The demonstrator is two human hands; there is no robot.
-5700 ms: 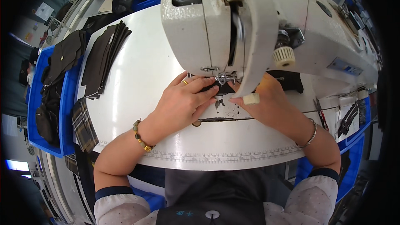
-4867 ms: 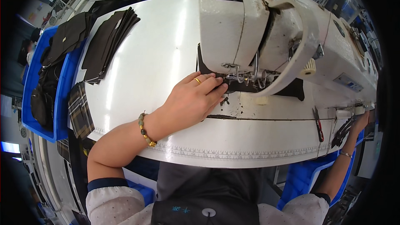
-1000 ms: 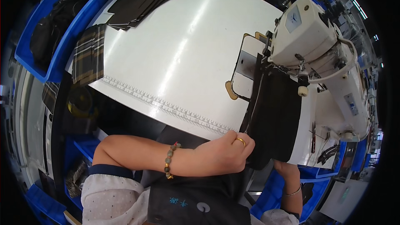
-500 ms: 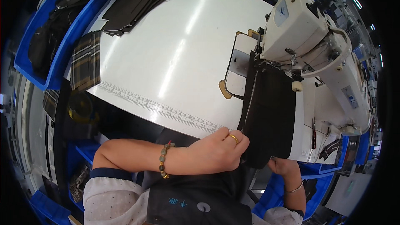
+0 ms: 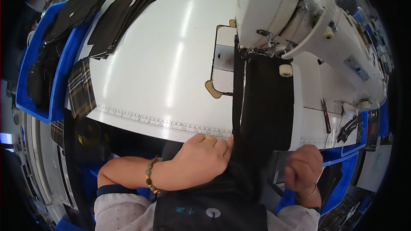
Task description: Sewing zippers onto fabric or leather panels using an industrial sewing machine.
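Observation:
A long black fabric piece (image 5: 267,98) with a metal zipper (image 5: 243,90) along its left side lies under the sewing machine (image 5: 274,13) head and reaches the table's front edge. At the fabric's lower left edge my left hand (image 5: 207,156) is closed, thumb and fingers pinching the cloth; the fingertips are partly hidden. My right hand (image 5: 304,169) hangs just off the front edge, right of the fabric and apart from it. Its fingers are curled in, slightly blurred, with nothing visible in them.
A printed ruler (image 5: 162,122) runs along the front of the white table (image 5: 145,72). Dark cut pieces (image 5: 117,23) are stacked far left, near plaid cloth (image 5: 81,87) and a blue bin (image 5: 60,77). Right of the machine lie scissors (image 5: 326,117) and dark scraps (image 5: 347,129).
My right hand has let go of the fabric's lower corner and moved right, away from it. My left hand stays at the left edge. The whole view has shifted, and the machine appears closer.

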